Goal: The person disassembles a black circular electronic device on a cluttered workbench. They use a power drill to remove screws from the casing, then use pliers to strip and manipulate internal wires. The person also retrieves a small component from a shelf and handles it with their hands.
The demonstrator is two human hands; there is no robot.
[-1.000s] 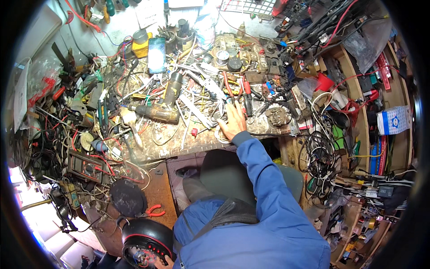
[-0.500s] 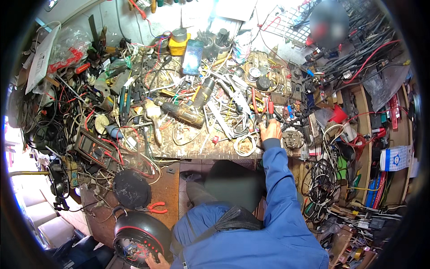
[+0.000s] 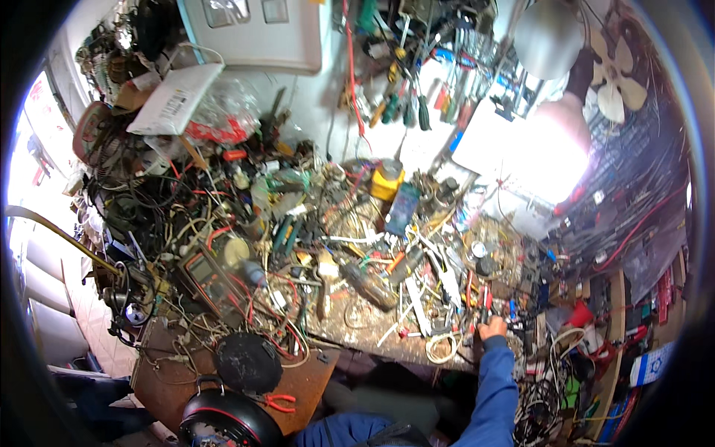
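Note:
At the front right of the cluttered workbench point(image 3: 335, 328), my right hand point(image 3: 492, 327) is closed, its fingers curled among small tools. What it grips is too small and blurred to make out. A red handle point(image 3: 486, 296) stands just beyond its fingertips, and a coil of cream cable point(image 3: 442, 347) lies to its left. My left hand is out of view. At the lower left is a round black appliance point(image 3: 249, 410) with a red line around it and loose parts inside. Red-handled pliers point(image 3: 278, 403) lie beside it, below a round black disc point(image 3: 248, 363).
A cordless drill point(image 3: 370, 286), a brush point(image 3: 326, 279), a multimeter point(image 3: 202, 274) and a phone point(image 3: 402, 209) lie among tangled wires. A bright lamp point(image 3: 540, 153) and hanging screwdrivers point(image 3: 423, 113) are at the back. Wooden shelves point(image 3: 615, 350) line the right side.
The view has tilted up and turned left, so the bench sits lower. My left hand, earlier at the black appliance, has left the view. My right hand remains at the same bench spot.

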